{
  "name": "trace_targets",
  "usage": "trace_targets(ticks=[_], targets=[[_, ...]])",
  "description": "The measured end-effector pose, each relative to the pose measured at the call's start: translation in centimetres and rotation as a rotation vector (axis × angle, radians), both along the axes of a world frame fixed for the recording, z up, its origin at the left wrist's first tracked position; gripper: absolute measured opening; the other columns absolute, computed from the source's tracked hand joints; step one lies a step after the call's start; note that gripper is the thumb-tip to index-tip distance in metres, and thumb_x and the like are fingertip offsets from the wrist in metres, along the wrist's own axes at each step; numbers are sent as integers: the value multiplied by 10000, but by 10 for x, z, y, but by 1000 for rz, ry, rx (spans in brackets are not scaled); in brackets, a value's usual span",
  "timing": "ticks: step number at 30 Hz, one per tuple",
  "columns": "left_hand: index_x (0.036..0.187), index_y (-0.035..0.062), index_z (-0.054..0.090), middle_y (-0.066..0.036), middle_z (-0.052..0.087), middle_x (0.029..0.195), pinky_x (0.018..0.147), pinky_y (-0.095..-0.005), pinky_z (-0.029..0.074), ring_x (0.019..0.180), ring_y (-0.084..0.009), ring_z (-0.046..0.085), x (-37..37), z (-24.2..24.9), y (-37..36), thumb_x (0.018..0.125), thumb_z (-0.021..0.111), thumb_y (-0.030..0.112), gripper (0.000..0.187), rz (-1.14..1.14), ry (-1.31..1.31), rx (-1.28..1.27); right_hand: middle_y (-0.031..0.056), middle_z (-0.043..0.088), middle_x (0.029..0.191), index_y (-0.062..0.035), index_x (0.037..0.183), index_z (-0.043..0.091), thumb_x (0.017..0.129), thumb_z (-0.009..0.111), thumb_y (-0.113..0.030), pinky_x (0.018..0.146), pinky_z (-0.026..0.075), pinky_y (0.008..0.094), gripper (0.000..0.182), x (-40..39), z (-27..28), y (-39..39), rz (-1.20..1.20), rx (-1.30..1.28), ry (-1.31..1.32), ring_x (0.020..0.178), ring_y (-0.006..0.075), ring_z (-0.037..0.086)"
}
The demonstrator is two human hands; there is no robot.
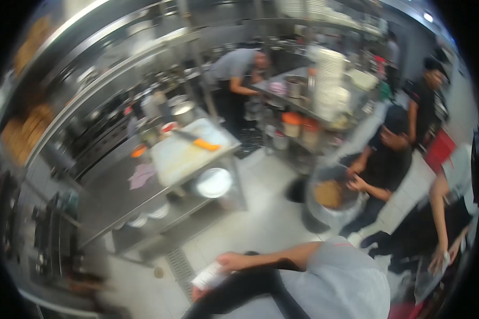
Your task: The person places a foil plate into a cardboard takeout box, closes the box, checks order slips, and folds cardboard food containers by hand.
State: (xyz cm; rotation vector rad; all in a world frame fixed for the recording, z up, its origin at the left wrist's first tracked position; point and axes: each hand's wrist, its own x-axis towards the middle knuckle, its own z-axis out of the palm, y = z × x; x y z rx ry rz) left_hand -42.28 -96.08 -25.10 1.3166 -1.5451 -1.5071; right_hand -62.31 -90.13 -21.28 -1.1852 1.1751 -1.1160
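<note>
My right hand [232, 262] is closed on the upper end of a small white item [209, 275], paper-like, with faint dark marks; blur hides its exact kind. Of my left hand [198, 293], only a few fingers show at the item's lower edge, and they appear to grip it. A black apron strap hides the rest of that hand. Below both hands lies the tiled floor, with a drain grate [180, 271] next to them.
Ahead stands a steel table with a white cutting board [189, 154] and an orange-handled knife [205, 144]. To the right, a person in black [391, 159] works over a large bin [332, 199]. Another person [239, 72] bends near a shelf. Stacked white containers [330, 80] stand behind.
</note>
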Motion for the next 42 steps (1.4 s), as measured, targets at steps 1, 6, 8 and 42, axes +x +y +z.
trace_targets(ticks=[1, 6, 8, 42], targets=[[951, 15, 571, -45, 625, 800, 594, -323, 490, 679, -164, 603, 2, -8, 10, 821, 594, 105, 160, -32, -26, -30, -7, 615, 717, -37, 861, 588, 777, 685, -50, 609, 447, 242, 129, 7, 5, 20, -38, -16, 28, 662, 69, 558], [829, 39, 574, -12, 596, 684, 529, -263, 441, 601, -123, 564, 26, 46, 11, 823, 582, 83, 46, -840, -211, 135, 8, 625, 742, -56, 836, 610, 754, 668, -7, 634, 478, 258, 112, 22, 25, 129, -329, 46, 209, 697, 90, 590], [814, 43, 579, -6, 590, 657, 521, -259, 436, 586, -117, 559, 24, 47, 36, 810, 592, 78, 38, -838, -145, 51, 15, 629, 741, -62, 805, 616, 742, 660, 4, 632, 489, 267, 101, 23, 24, 165, -475, -23, 172, 693, 98, 600], [859, 47, 625, -107, 656, 832, 718, -378, 480, 796, -257, 628, -325, 132, 271, 872, 496, 122, 150, -1486, -155, -832, 102, 618, 703, -34, 833, 601, 808, 652, -79, 573, 463, 305, 72, -112, 90, 547, -1458, 29, 659, 620, 214, 597]])
